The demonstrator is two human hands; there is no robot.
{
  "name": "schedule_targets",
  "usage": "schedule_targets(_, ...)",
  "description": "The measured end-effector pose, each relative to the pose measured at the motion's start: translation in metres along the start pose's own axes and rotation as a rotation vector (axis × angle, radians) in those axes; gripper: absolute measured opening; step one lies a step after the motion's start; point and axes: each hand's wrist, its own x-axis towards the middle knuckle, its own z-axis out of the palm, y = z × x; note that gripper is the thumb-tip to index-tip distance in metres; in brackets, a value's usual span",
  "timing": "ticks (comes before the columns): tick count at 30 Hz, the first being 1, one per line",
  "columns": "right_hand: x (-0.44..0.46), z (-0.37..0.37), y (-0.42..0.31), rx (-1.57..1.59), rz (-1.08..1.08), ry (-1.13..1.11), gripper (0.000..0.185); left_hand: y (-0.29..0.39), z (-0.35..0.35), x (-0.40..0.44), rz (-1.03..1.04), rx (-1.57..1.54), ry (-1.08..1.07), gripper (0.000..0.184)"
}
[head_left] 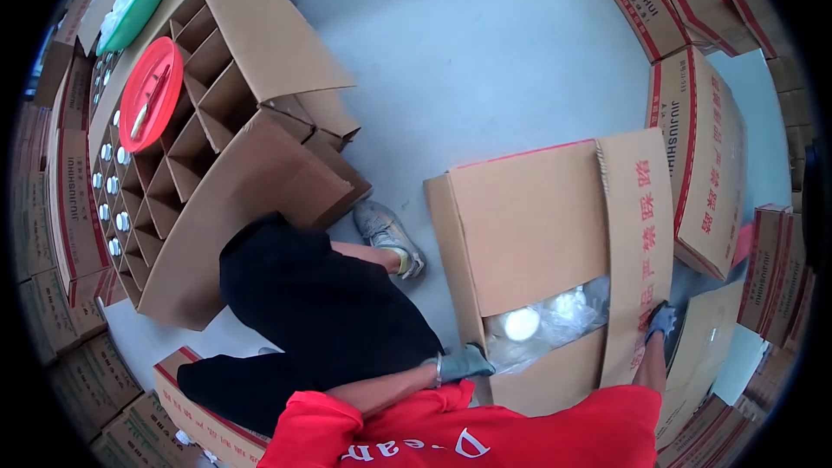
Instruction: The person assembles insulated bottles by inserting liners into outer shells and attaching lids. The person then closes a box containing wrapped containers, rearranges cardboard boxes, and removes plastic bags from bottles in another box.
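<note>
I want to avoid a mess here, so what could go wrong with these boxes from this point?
Two things might. The open box by both gloved hands has a gap between its flaps, showing white things in clear plastic; if it tips, some could slide out. Also, the red dish sits on the divided carton with a thin tool in it, so a knock might spill that.

My gloved left hand (464, 364) and gloved right hand (662, 321) touch opposite sides of a partly open cardboard carton (530, 230) with clear plastic (562, 324) inside.
</note>
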Motion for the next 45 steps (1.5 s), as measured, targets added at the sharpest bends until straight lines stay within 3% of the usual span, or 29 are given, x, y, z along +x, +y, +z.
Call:
schedule_targets(1,0.005,0.002,-0.027,0.159,-0.107,0.091,0.049,0.001,-0.003,-0.004,0.013,-0.023,-0.068,0.031)
schedule_targets(3,0.001,-0.003,-0.125,0.512,-0.413,0.140,0.056,-0.022,-0.039,0.011,0.132,-0.439,0.293,0.027)
schedule_targets(4,-0.021,-0.026,-0.201,0.488,-0.532,0.105,0.059,0.000,-0.059,0.007,0.293,-0.564,0.649,0.031)
schedule_targets(5,-0.060,-0.055,-0.280,0.866,-0.560,-0.142,0.058,0.048,-0.090,-0.022,0.406,-0.467,0.892,0.034)
schedule_targets(7,-0.064,-0.028,-0.346,0.276,-0.821,0.096,0.065,0.077,-0.149,-0.021,0.552,0.044,1.235,0.051)
schedule_targets(8,-0.086,-0.025,-0.378,0.038,-0.739,0.071,0.069,0.092,-0.179,-0.020,0.565,0.294,1.445,0.063)
schedule_targets(9,-0.099,-0.023,-0.402,-0.195,-0.651,0.040,0.074,0.079,-0.219,-0.015,0.614,0.844,1.578,0.068)
schedule_targets(15,-0.080,0.003,-0.397,-0.014,-0.711,0.091,0.078,0.131,-0.271,-0.041,0.369,0.740,0.688,0.073)
schedule_targets(16,-0.076,0.004,-0.397,0.003,-0.713,0.092,0.078,0.134,-0.274,-0.030,0.378,0.624,0.694,0.071)
schedule_targets(19,-0.066,0.008,-0.398,0.046,-0.720,0.085,0.079,0.161,-0.270,-0.035,0.282,0.736,0.669,0.064)
schedule_targets(20,-0.063,0.002,-0.400,0.054,-0.715,0.071,0.079,0.151,-0.278,-0.027,0.496,0.850,0.687,0.055)
schedule_targets(23,-0.055,0.006,-0.396,0.071,-0.745,0.056,0.080,0.150,-0.265,-0.037,0.564,0.953,0.796,0.049)
schedule_targets(31,-0.057,-0.003,-0.401,0.046,-0.762,0.038,0.081,0.172,-0.262,-0.074,0.281,0.980,0.539,0.051)
schedule_targets(37,-0.054,0.002,-0.398,0.057,-0.770,0.041,0.081,0.167,-0.255,-0.093,0.132,0.849,0.588,0.052)
schedule_targets(38,-0.053,0.003,-0.397,0.062,-0.766,0.036,0.081,0.154,-0.260,-0.085,0.251,0.756,0.626,0.052)
schedule_targets(42,-0.065,-0.007,-0.404,-0.036,-0.656,-0.013,0.081,0.132,-0.274,-0.065,0.499,0.855,0.661,0.059)
schedule_targets(45,-0.078,-0.034,-0.436,-0.077,-0.670,-0.067,0.063,0.152,-0.258,-0.075,0.386,0.531,0.574,0.059)
